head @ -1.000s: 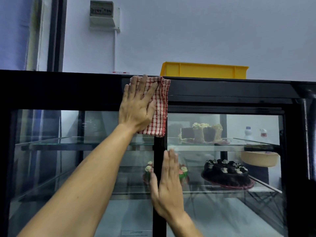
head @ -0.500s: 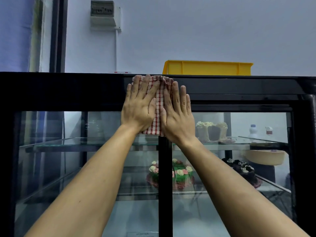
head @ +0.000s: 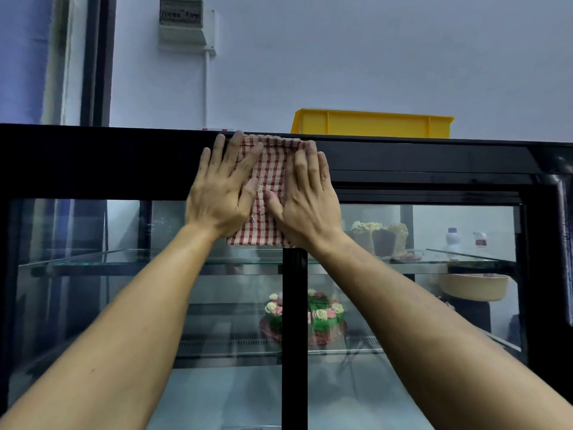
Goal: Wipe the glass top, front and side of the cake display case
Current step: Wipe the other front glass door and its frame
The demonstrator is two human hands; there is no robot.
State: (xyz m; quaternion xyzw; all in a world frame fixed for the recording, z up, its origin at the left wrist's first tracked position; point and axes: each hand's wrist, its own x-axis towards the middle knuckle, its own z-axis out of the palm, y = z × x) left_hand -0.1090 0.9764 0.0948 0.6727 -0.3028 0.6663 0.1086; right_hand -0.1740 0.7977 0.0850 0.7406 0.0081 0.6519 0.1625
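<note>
Hands, left (head: pixel 217 197) and right (head: pixel 307 206), flat with fingers straight, pressing checked cloth (head: pixel 269 193) on display case (head: pixel 124 162) upper front frame; glass below seemingly unwiped.

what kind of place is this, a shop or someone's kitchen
Most likely a bakery or cake shop. A tall black-framed glass display case holds a green cake with piped flowers and cut cake slices on glass shelves, and a yellow plastic crate sits on top.

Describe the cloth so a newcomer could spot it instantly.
Find the black-framed glass cake display case. At the middle of its upper front band, the red-and-white checked cloth lies flat under the left hand and right hand. Nothing else here is checked.
</note>
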